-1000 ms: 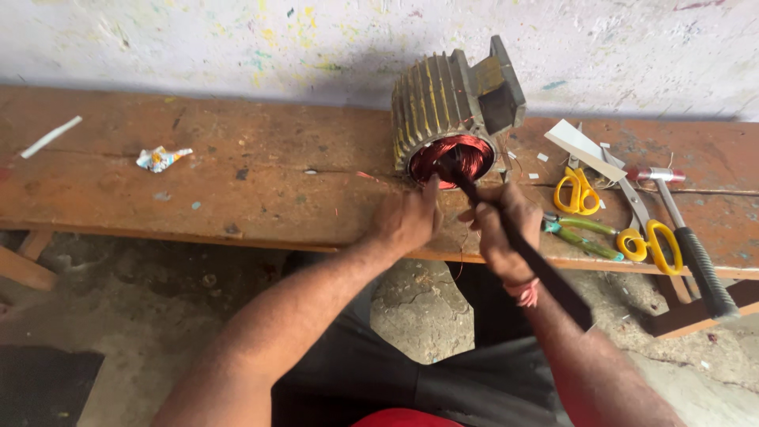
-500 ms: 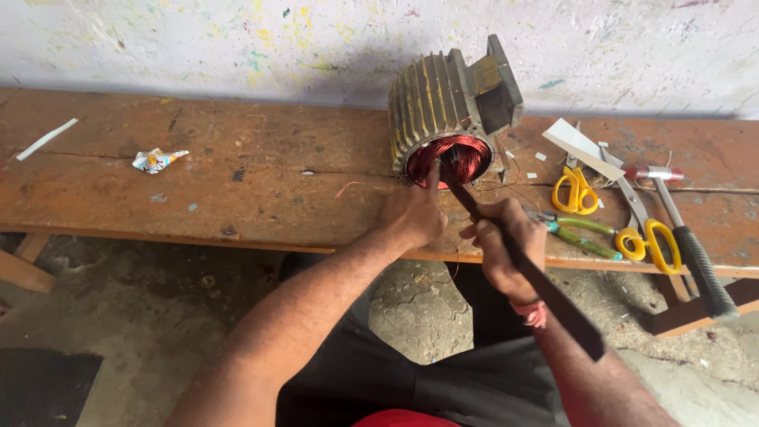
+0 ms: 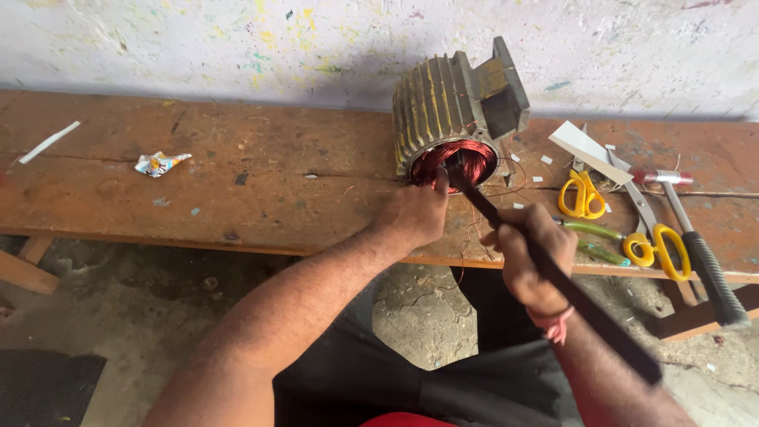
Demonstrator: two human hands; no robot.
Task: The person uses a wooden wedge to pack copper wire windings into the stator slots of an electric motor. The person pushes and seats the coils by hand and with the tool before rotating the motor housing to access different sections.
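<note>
Where the wooden tabletop [image 3: 237, 182] meets the paint-flecked wall [image 3: 237, 39], a finned motor housing [image 3: 443, 103] lies on its side, its open end facing the person and showing red copper windings [image 3: 443, 162] inside. The left hand [image 3: 415, 213] rests at the lower rim of that opening, thumb up against the windings; whether its fingers pinch anything cannot be told. The right hand [image 3: 530, 257] has its grip clamped around a long dark rod [image 3: 553, 277], which slants from the lower right up to the opening, its tip touching the windings. A pink band [image 3: 557, 324] circles the right wrist.

Right of the housing lie yellow scissors [image 3: 583, 194], a second yellow-handled pair [image 3: 656, 237], green-handled pliers [image 3: 593, 237] just beside the right hand, a hammer [image 3: 696, 245] with a black handle, and a white strip [image 3: 585, 142]. Far left on the tabletop sit a crumpled wrapper [image 3: 160, 163] and another white strip [image 3: 49, 142], well apart from the hands. Thin loose wires trail off the tabletop edge between the hands.
</note>
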